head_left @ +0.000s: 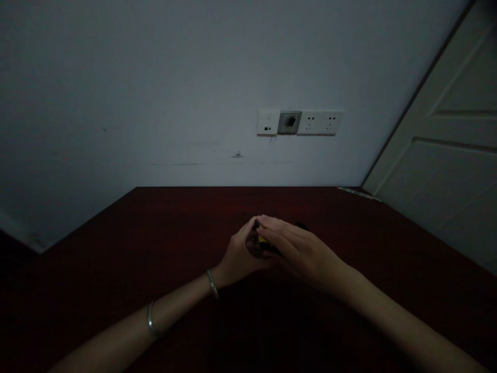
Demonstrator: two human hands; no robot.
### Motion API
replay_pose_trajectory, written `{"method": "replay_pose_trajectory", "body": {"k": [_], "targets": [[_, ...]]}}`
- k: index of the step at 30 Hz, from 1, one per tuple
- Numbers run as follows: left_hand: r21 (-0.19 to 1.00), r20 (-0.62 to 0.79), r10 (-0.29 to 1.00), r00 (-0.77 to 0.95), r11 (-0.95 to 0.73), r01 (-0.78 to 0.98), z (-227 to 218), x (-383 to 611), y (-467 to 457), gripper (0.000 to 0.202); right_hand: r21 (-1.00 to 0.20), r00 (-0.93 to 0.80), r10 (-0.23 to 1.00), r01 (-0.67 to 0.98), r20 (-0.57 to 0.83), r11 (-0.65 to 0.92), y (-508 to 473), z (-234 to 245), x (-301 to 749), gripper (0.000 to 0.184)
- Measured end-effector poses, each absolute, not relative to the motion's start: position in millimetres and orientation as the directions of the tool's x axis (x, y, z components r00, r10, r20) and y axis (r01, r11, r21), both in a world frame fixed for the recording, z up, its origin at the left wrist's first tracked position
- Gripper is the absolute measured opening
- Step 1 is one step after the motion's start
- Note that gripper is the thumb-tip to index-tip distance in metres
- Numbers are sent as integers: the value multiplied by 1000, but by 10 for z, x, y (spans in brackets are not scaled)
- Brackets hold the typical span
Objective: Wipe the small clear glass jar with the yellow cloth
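Both hands meet over the middle of the dark red table. Between them is a small dark, see-through object (253, 244) with a yellow patch, bottle-like in its rounded end. Its kind is hard to make out in the dim light. My left hand (241, 255) is closed around its left end from below and behind. My right hand (305, 251) lies over its top and right side, fingers together and bent across it, hiding most of it. A bit of something black (301, 226) shows just beyond my right knuckles; whether it belongs to the held object, I cannot tell.
The dark red table (174, 223) reaches back to a pale wall (155, 93) with scuff marks. Sockets and a switch plate (319, 123) sit on that wall, right of centre. A white panelled door (446, 171) stands along the right side. A pale strip (359, 194) lies at the far right table edge.
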State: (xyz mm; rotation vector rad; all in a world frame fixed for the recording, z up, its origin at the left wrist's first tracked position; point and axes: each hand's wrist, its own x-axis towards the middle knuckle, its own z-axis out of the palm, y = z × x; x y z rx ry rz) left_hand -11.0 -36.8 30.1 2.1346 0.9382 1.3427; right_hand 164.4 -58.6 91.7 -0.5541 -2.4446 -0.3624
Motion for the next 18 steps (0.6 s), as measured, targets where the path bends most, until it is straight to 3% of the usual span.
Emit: {"method": "replay_pose_trajectory", "body": {"k": [4,9,15,18], "targets": [[704,555,768,320,-638,311,251,-135,-332,81,227,-767,221,430,603,874,-599,873,1609,33],[720,548,781,300,-623,306,222,-123,-340,84,214,-750,192,408,633,888,-558,875,1652,33],[741,549,778,306,-622,253,284,-137,-398,90,-46,-584,431,558,688,829,-444,878,1765,36],[730,561,764,317,-638,245,278,-145,-397,92,-127,-578,470,533,668,836,-405,843,1786,37]]}}
